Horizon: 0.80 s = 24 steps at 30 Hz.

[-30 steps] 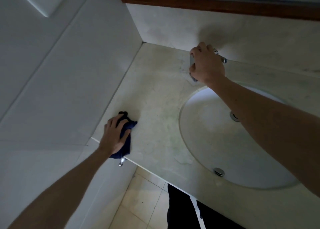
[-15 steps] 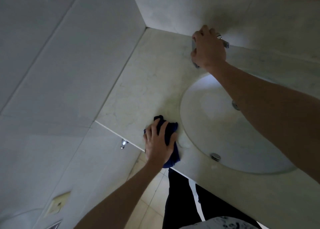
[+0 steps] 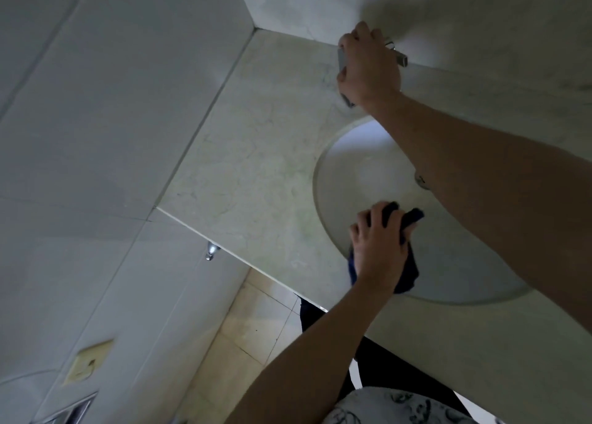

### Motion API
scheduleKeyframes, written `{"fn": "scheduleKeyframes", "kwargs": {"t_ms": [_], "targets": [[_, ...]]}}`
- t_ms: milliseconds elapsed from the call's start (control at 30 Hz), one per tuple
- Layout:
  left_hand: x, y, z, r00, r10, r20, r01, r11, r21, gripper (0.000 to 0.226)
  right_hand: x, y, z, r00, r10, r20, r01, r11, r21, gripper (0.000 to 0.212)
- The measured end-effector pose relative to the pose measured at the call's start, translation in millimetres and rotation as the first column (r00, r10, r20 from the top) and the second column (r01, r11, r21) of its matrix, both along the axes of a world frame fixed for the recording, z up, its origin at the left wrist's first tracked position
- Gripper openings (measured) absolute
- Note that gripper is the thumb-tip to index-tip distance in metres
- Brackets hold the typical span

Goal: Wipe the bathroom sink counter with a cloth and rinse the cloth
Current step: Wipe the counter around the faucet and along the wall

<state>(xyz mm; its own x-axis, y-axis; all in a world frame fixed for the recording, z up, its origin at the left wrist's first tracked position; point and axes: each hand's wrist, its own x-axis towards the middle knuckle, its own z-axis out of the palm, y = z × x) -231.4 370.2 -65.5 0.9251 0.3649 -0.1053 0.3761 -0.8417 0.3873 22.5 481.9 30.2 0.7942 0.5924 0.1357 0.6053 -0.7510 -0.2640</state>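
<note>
My left hand (image 3: 378,247) grips a dark blue cloth (image 3: 407,273) over the near left rim of the round white sink basin (image 3: 352,174), with the cloth hanging into the bowl. The pale marble counter (image 3: 256,174) stretches left of the basin to the tiled wall. At the back of the counter my right hand (image 3: 368,65) is closed around a metal faucet (image 3: 400,59); only its handle tip and a bit of its body show. My right forearm crosses over the basin and hides most of the drain (image 3: 422,182).
A tiled wall (image 3: 112,103) borders the counter on the left, and a backsplash (image 3: 464,17) rises behind it. A small chrome fitting (image 3: 210,251) sticks out under the counter's front edge. The tiled floor (image 3: 256,327) and my dark trousers show below. A wall outlet (image 3: 88,361) sits low left.
My left hand has slid the cloth rightward along the front of the counter, from the left corner to the basin's rim. The right hand has stayed on the faucet.
</note>
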Motion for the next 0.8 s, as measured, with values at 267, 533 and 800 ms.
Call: {"fn": "scheduleKeyframes", "kwargs": {"t_ms": [267, 533, 800], "targets": [[19, 90, 26, 0.845, 0.047, 0.533, 0.028, 0.991, -0.132, 0.034, 0, -2, 3, 1.0, 0.005, 0.001, -0.005, 1.0, -0.016, 0.033], [-45, 319, 54, 0.953, -0.021, 0.302, -0.021, 0.99, 0.137, 0.033, 2, 1, 3, 1.0, 0.013, 0.026, -0.012, 0.998, -0.059, 0.033], [-25, 369, 5, 0.988, 0.133, 0.08, -0.146, 0.971, 0.188, 0.038, 5, 2, -1, 0.999, 0.025, 0.034, -0.022, 0.997, -0.068, 0.034]]}}
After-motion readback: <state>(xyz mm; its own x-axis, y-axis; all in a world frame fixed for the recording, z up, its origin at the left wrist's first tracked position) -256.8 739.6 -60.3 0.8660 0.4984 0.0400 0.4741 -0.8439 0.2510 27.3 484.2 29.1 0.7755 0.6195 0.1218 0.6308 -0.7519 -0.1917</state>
